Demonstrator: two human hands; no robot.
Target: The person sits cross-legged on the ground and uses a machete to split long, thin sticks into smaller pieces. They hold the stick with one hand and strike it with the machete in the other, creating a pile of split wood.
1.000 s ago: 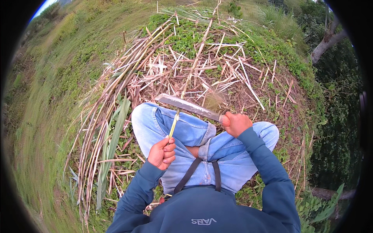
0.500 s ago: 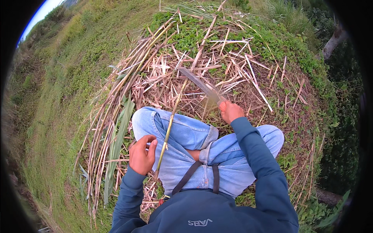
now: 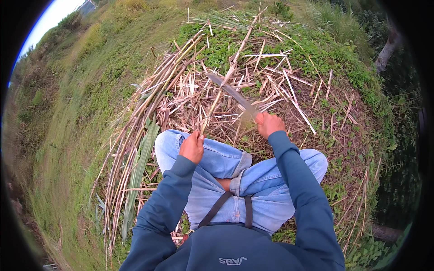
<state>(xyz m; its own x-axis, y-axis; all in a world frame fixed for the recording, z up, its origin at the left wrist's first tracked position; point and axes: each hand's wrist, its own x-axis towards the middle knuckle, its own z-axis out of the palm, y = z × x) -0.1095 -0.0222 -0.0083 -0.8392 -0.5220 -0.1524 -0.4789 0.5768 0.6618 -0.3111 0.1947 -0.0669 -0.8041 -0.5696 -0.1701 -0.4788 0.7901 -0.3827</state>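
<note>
My left hand is closed around the lower end of a long, thin cane stalk, just above my left knee. From there the stalk runs away from me toward the far side of the litter, its upper part wrapped in dry, pale husk. My right hand grips a machete, whose handle is mostly hidden by the fingers. The machete's grey blade points to the far left and lies across the stalk near its tip; whether it touches the stalk I cannot tell.
To my left lies a long bundle of stalks with a broad green leaf beside it. Dry husk pieces cover the ground ahead. My crossed legs in blue jeans are close below both hands. A tree trunk stands at the far right.
My left hand has moved forward and right and closed on the stalk. The stalk's lower end, earlier lying across my left leg, is now up at that hand. The machete has barely moved.
</note>
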